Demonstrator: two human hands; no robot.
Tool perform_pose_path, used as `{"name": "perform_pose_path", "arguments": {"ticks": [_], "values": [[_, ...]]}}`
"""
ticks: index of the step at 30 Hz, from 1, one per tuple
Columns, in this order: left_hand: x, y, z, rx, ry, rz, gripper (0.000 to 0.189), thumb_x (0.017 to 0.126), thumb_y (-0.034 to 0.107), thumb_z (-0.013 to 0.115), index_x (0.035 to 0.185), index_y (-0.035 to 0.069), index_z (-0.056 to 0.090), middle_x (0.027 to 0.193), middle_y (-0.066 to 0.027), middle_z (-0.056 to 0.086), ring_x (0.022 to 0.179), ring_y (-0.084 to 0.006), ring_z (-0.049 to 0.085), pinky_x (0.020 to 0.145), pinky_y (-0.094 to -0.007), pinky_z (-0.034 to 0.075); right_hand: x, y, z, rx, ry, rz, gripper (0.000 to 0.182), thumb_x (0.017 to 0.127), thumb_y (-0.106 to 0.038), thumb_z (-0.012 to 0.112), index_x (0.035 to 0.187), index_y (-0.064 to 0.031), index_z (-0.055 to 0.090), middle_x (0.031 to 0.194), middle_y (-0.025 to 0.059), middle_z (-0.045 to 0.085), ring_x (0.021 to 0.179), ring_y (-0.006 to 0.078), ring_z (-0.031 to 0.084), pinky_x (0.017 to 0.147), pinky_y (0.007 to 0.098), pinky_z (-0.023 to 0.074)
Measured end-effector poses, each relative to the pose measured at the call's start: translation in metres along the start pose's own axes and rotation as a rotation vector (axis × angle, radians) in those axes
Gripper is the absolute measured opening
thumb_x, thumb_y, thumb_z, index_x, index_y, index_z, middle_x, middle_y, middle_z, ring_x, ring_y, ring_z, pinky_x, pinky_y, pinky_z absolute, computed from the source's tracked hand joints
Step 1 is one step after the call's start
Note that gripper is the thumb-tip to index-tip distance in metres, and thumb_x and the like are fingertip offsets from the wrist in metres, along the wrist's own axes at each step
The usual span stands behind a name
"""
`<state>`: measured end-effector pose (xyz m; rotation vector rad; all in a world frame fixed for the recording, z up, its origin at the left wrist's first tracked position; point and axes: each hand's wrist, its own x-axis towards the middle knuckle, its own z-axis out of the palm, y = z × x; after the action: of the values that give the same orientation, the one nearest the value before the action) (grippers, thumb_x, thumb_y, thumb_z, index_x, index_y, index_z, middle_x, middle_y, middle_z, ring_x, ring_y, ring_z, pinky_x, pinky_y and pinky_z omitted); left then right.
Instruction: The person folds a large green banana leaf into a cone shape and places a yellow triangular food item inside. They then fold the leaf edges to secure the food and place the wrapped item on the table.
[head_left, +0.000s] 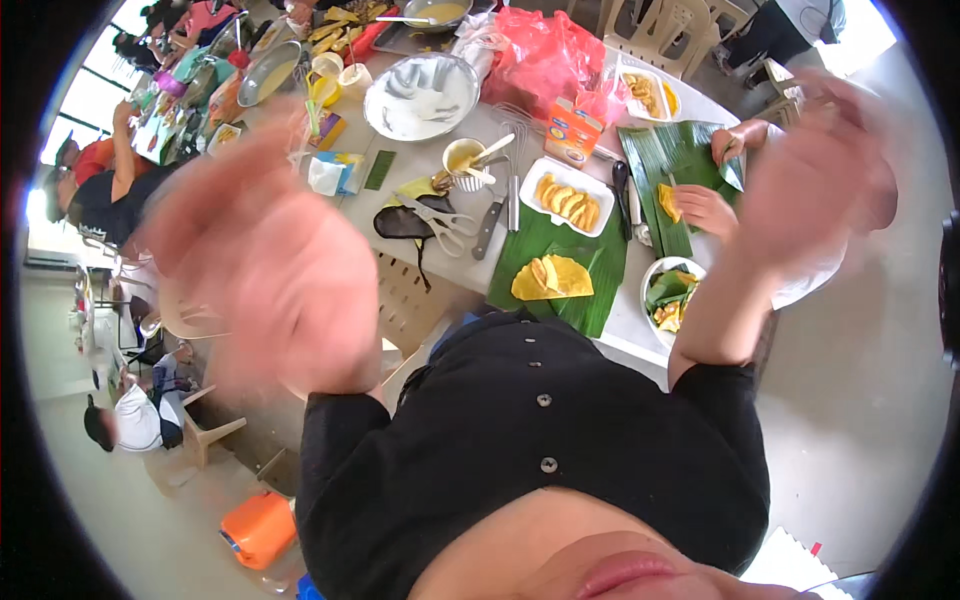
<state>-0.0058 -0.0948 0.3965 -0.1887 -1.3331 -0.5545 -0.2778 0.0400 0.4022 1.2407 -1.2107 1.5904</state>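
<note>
My left hand is raised close to the camera on the left, strongly blurred. On the right my right hand is raised as well, also blurred. Blur hides their fingers, and no held thing shows. Before me a folded yellow crepe with filling on top lies on a banana leaf. Behind it a white foam tray holds several golden slices. A white bowl with leaf pieces and yellow food stands right of the leaf.
A co-worker's hand touches a yellow piece on another banana leaf. Kitchen scissors, a knife, a whisk and a cup lie or stand mid-table. Behind are a large metal bowl and a red plastic bag.
</note>
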Motion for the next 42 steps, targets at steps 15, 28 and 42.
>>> {"name": "perform_pose_path", "arguments": {"ticks": [15, 28, 42], "values": [[-0.32, -0.057, -0.08, 0.173, -0.612, -1.527, 0.01, 0.092, 0.006, 0.055, 0.099, 0.004, 0.061, 0.086, -0.0045, 0.061, 0.071, -0.0107, 0.062, 0.064, -0.0245, 0.05, -0.365, 0.127, 0.064, -0.286, -1.152, 0.756, 0.025, 0.084, -0.019, 0.063, 0.105, -0.0064, 0.062, 0.106, 0.0189, 0.056, 0.093, 0.0386, 0.059, 0.08, 0.0456, 0.048], [-0.355, -0.058, -0.073, 0.232, -0.823, -1.289, 0.01, 0.088, 0.013, 0.06, 0.096, 0.007, 0.062, 0.081, -0.0078, 0.06, 0.067, -0.0176, 0.06, 0.06, -0.0299, 0.047, -0.363, 0.094, 0.107, -0.787, -1.238, 0.725, 0.041, 0.082, -0.033, 0.061, 0.105, 0.0008, 0.056, 0.116, 0.0184, 0.05, 0.107, 0.0333, 0.052, 0.088, 0.0504, 0.0399], [-0.358, -0.058, -0.08, 0.117, -0.839, -1.316, 0.01, 0.088, 0.013, 0.061, 0.096, 0.007, 0.063, 0.082, -0.0061, 0.059, 0.067, -0.0141, 0.059, 0.061, -0.0272, 0.048, -0.356, 0.088, 0.12, -0.822, -1.257, 1.028, 0.053, 0.072, -0.037, 0.072, 0.113, -0.0067, 0.056, 0.123, 0.0167, 0.048, 0.12, 0.0358, 0.042, 0.095, 0.0515, 0.0372]]}}
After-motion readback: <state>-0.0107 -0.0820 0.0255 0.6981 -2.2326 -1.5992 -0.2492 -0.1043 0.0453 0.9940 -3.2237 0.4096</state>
